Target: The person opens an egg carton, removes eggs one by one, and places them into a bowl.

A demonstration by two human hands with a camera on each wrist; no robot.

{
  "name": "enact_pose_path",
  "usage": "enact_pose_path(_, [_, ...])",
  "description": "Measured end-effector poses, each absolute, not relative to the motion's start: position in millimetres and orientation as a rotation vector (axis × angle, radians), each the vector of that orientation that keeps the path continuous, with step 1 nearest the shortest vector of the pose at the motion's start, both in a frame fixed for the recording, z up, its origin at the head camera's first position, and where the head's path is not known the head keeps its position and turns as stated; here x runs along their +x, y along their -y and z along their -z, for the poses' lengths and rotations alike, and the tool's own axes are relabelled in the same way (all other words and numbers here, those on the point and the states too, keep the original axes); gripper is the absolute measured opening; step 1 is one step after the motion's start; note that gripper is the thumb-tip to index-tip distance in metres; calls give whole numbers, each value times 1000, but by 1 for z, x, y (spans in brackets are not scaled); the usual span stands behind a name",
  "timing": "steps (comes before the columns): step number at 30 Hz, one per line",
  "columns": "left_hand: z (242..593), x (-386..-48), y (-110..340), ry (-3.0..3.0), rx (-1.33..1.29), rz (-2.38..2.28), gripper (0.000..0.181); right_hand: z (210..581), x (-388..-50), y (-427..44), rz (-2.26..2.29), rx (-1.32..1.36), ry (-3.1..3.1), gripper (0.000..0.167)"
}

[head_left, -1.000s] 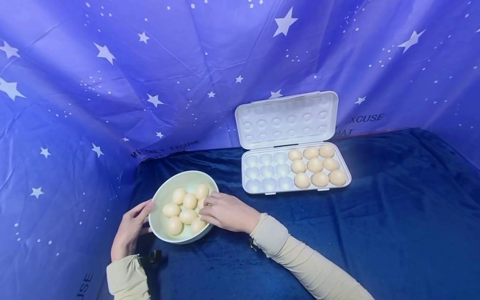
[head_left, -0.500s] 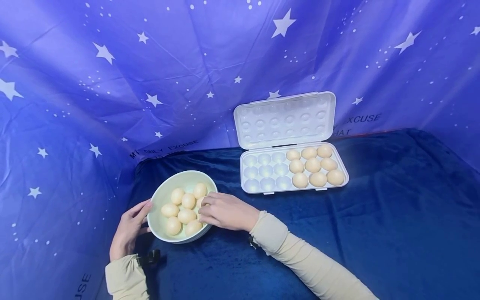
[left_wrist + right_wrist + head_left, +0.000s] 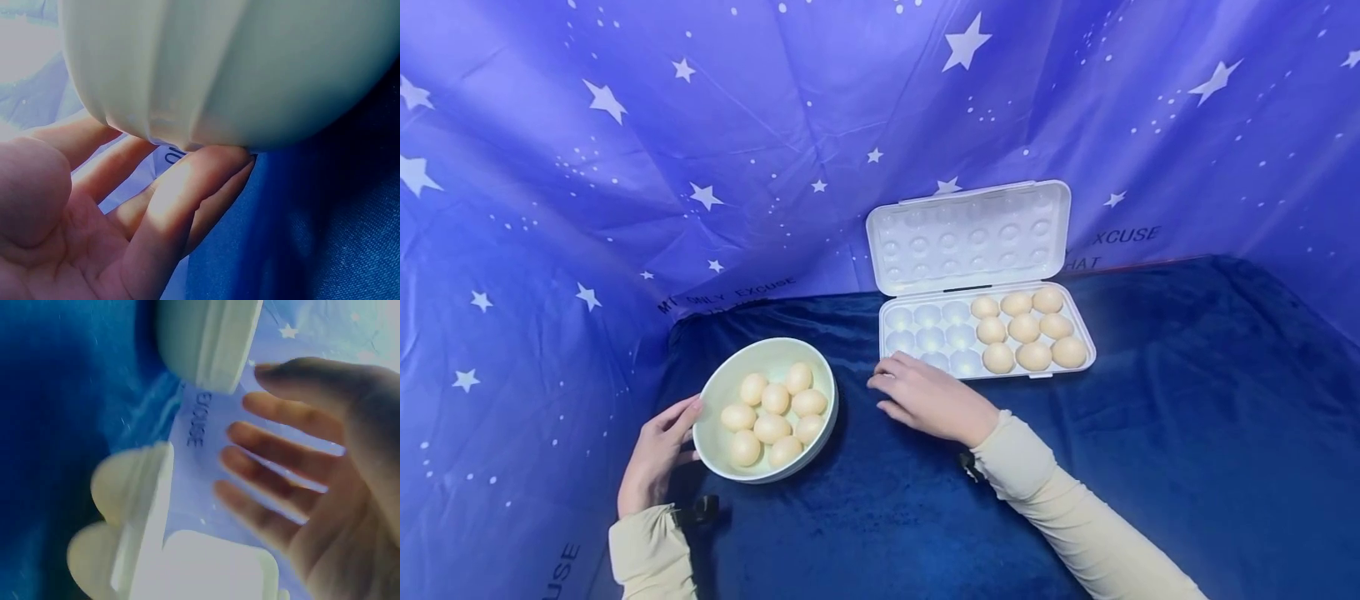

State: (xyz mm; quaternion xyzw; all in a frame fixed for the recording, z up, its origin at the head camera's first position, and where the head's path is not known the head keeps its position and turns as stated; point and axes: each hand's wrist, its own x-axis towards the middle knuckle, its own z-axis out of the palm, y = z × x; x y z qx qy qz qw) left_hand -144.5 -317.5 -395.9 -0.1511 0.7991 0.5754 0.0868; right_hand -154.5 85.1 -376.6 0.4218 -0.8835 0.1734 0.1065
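My left hand [image 3: 651,462] grips the pale green bowl [image 3: 775,354] at its left side, the thumb on the rim. In the left wrist view its fingers [image 3: 215,169] touch the ribbed outer wall [image 3: 206,69]. Several light brown eggs [image 3: 775,398] lie loose in the bowl. Between bowl and carton hovers my right hand [image 3: 932,400], covering a front left corner of the white plastic egg carton [image 3: 929,340]. The right wrist view shows that hand's fingers [image 3: 275,453] spread and holding nothing. Eggs [image 3: 1024,327] fill the carton's right half; its left cups are bare.
The carton's raised lid [image 3: 967,237] stands at the back, near a purple star-printed cloth [image 3: 820,100]. Dark blue velvety cloth [image 3: 925,517] covers the table. Each wrist wears a small black device.
My right hand has come out of the bowl and moved right, to the carton's front left corner. Eggs it was covering now show in the bowl. The left hand keeps its grip.
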Motion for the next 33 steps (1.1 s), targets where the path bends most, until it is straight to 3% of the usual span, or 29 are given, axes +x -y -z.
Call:
enact_pose_path(27, [395,-146,318,-2366,-474,-1714,68,360,-183,-187,-572,790,2992,11])
enact_pose_path(33, [396,-146,319,-2361,-475,-1712,67,364,-187,-197,-637,775,3000,20])
